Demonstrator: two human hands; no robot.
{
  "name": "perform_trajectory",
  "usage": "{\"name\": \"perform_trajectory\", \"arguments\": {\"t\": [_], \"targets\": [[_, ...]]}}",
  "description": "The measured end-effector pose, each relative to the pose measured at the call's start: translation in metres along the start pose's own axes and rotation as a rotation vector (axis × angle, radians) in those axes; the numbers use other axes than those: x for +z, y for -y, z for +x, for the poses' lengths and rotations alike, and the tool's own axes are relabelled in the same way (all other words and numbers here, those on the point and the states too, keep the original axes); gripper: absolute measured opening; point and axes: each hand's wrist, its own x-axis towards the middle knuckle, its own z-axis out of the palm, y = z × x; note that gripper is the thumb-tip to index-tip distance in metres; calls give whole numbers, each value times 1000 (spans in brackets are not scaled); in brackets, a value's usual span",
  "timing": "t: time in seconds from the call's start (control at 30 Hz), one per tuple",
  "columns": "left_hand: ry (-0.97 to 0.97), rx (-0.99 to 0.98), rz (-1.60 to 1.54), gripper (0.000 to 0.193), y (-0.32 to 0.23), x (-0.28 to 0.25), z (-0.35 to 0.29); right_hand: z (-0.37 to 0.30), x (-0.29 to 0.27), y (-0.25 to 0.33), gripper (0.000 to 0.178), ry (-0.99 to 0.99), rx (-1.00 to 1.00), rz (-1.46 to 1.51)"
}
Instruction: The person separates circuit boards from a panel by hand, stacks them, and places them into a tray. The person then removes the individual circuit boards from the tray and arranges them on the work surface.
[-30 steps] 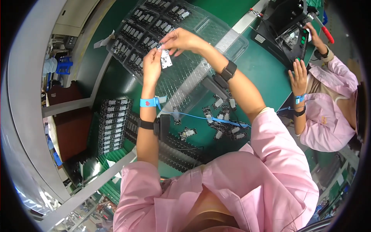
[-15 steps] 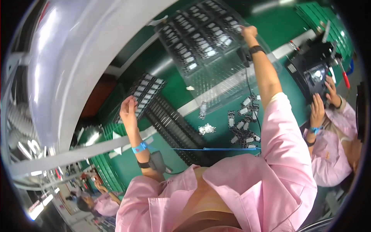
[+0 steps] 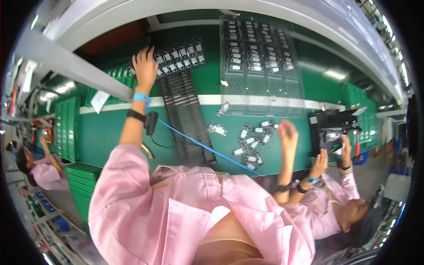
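My left hand (image 3: 145, 68) has its fingers spread at the left end of a dark strip tray (image 3: 181, 57) filled with rows of small black-and-white parts. Its fingertips reach over that end; whether they press on it I cannot tell. Blurred by motion, my right hand (image 3: 288, 134) hovers over the green bench, just right of a loose scatter of the same parts (image 3: 252, 141). Its fingers look bent, and what they may hold does not show. Farther back lies a clear compartment tray (image 3: 263, 90), its far compartments holding several rows of these parts.
Black slotted trays (image 3: 182, 106) run toward me from the strip tray. A small pile of shiny pieces (image 3: 217, 129) lies beside them. A blue coiled cord (image 3: 207, 150) crosses the bench. At right, a co-worker's hands (image 3: 319, 165) are at a black fixture (image 3: 331, 128). Green crates (image 3: 66, 128) stand left.
The view has turned. My right hand has come back from the clear tray's far right part to beside the loose parts. My left hand's fingers have spread at the strip tray.
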Motion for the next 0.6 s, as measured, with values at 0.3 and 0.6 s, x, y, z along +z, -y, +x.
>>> {"name": "perform_trajectory", "arguments": {"t": [0.3, 0.6], "targets": [[308, 37, -459, 21, 13, -39, 60, -111, 36, 46, 30, 143, 185, 143], [584, -490, -1547, 26, -114, -87, -25, -44, 128, 90, 58, 28, -45, 621]]}}
